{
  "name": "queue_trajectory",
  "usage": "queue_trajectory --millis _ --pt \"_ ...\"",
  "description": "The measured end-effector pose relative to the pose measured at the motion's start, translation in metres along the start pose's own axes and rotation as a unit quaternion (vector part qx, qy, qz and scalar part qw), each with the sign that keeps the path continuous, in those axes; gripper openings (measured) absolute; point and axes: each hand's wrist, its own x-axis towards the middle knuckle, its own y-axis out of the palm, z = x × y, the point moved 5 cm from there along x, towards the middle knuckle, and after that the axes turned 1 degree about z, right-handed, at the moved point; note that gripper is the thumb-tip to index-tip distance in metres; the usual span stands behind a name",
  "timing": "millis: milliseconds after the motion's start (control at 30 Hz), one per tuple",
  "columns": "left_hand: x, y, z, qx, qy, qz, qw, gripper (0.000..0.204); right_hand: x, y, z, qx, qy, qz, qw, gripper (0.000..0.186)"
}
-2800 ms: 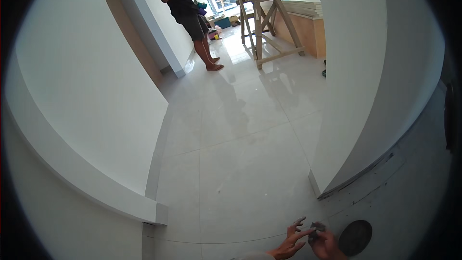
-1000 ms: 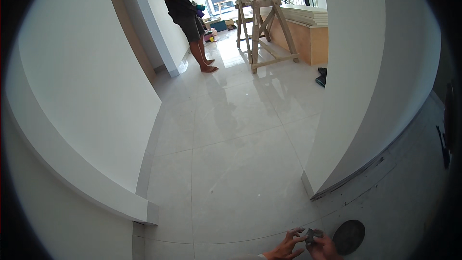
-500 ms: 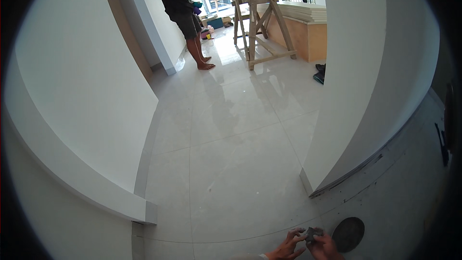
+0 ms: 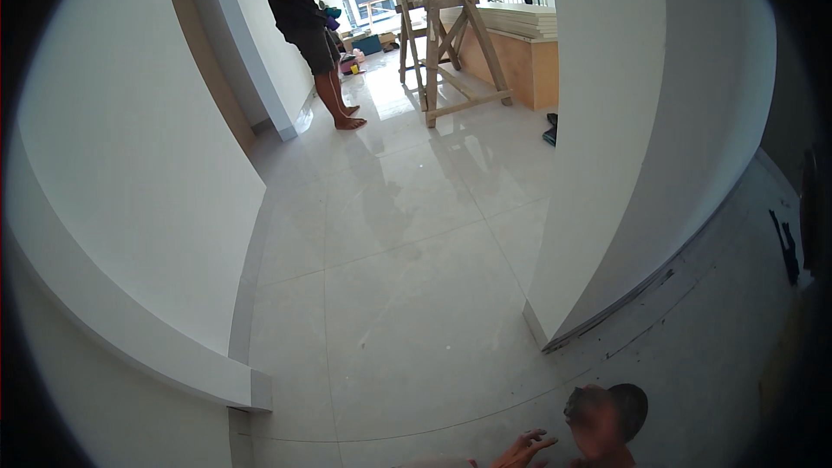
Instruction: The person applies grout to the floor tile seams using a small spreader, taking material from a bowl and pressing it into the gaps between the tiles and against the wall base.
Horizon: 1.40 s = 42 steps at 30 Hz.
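Observation:
At the bottom edge, my left hand (image 4: pixel 524 448) holds nothing, its fingers apart and pointing right; grey smears mark the fingertips. My right hand (image 4: pixel 600 433), smeared by motion, is raised beside it with a small dark grey lump (image 4: pixel 578 402) at its fingers. Whether the lump is a rag, a sponge or filler I cannot tell. Right behind that hand lies a round dark dish-like disc (image 4: pixel 635 407) on the floor, partly covered by the hand.
Pale glossy tiles (image 4: pixel 399 295) cover the floor between white walls. A wall corner (image 4: pixel 542 329) juts out at right, with dark streaks along its foot. Further off stand a wooden trestle (image 4: pixel 442 61), stacked pale boards (image 4: pixel 511 22) and a barefoot person (image 4: pixel 303 26). Dark strips (image 4: pixel 784 247) lie far right.
My right hand has lifted away from the left with the grey lump, now overlapping the round disc. My left hand has sunk lower. The whole view has shifted slightly.

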Motion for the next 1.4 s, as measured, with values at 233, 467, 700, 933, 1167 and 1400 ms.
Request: queue_trajectory --millis 233,467,700,933,1167,1400 --pt "0.079 0.033 0.030 -0.015 -0.005 0.051 0.999 0.066 -0.033 -0.028 0.023 0.005 -0.006 -0.069 0.998 0.031" --pt "0.166 0.077 0.018 0.017 -0.035 0.092 0.995 0.085 -0.061 -0.031 0.034 -0.017 -0.032 -0.132 0.991 0.032" --pt "0.174 0.098 0.064 0.010 -0.069 0.080 0.994 0.080 -0.081 -0.045 0.033 -0.122 -0.002 -0.202 0.972 0.032" --pt "0.141 0.090 0.073 -0.003 -0.030 0.016 0.999 0.082 -0.069 -0.120 0.023 -0.433 -0.063 -0.248 0.864 0.034" --pt "0.085 0.067 0.066 -0.011 -0.183 0.031 0.983 0.085 -0.045 -0.128 -0.020 -0.784 -0.009 -0.106 0.611 0.033" --pt "0.059 0.082 0.095 -0.024 -0.176 -0.039 0.983 0.085 -0.031 -0.129 -0.035 -0.796 -0.003 -0.070 0.601 0.033"
